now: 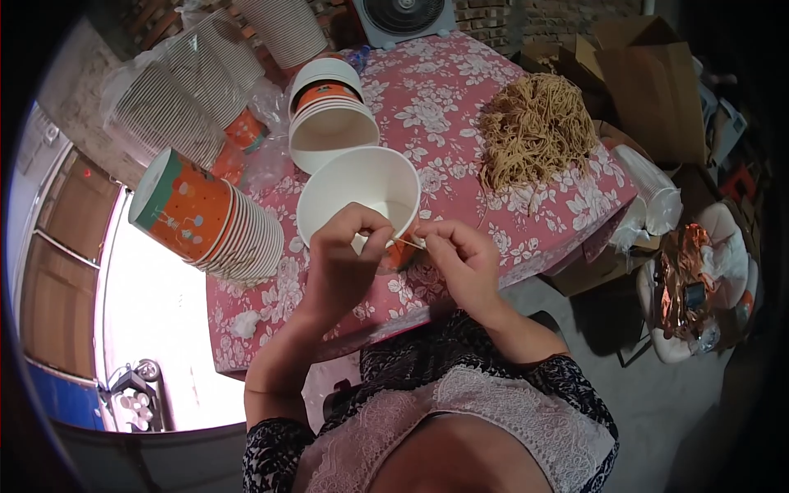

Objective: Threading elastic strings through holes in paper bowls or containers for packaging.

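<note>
Head view: at the round white-lined paper tub (322, 197), thin tan cord (408, 241), finger-pinched by left hand (343, 256) and right hand (467, 260), should be tensioned evenly

The scene is viewed from the person's head through the left one of two side-by-side fisheye cameras, tipped steeply down and forward. The person's lace-trimmed top (509, 407) is caught nearest the lens, along the lower edge, and the forearms (279, 357) are seen reaching upward from there. The left hand (347, 251) and right hand (462, 259) are framed close by, around the middle. The flowered table (440, 74) is looked down upon from its near side, with a fan (404, 15) cropped at the top. A bright opening (185, 312) at left and cartons (653, 99) at right are taken in, bent toward a dark, rounded rim.
</note>
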